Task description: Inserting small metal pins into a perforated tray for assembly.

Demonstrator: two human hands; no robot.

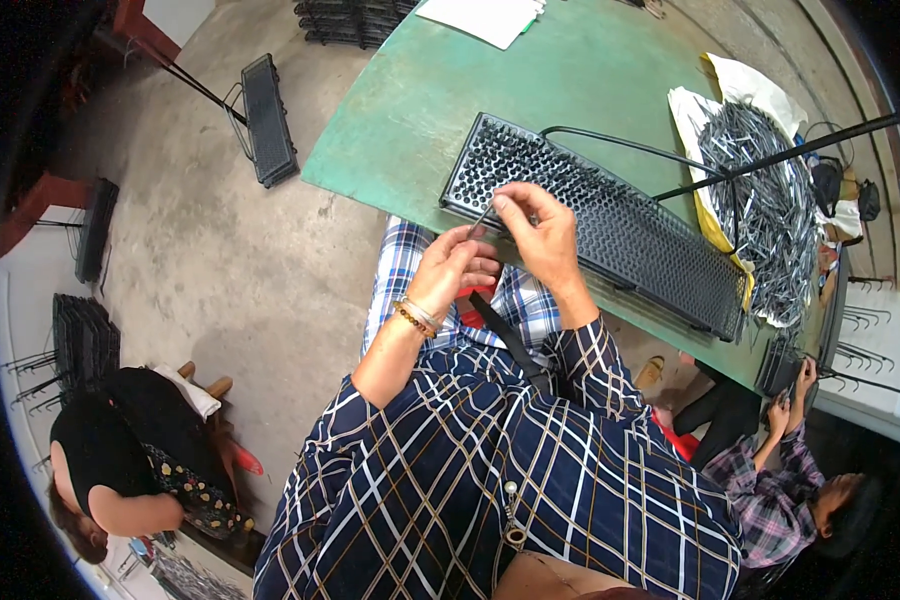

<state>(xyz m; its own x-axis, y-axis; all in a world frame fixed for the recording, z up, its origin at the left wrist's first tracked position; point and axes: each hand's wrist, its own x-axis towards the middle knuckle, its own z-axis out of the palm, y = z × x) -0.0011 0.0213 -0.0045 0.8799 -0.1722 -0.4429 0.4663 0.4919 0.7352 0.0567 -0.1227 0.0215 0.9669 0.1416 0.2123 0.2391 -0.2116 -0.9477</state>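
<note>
While both hands (500, 245) pinch a pin (481, 220), white paper (482, 17) lies beyond.

Bench (420, 110): green, upper centre.
Perforated tray (620, 235): black, middle.
Paper sheets (480, 18): white, top edge.
Metal pins (765, 215): grey heap, right.

I'm seeing the perforated tray (610, 225) lying across the tabletop (450, 90) near edge, my two hands just in front of it. A pile of metal pins (770, 200) is sitting right, papers (485, 15) at the far end.
</note>
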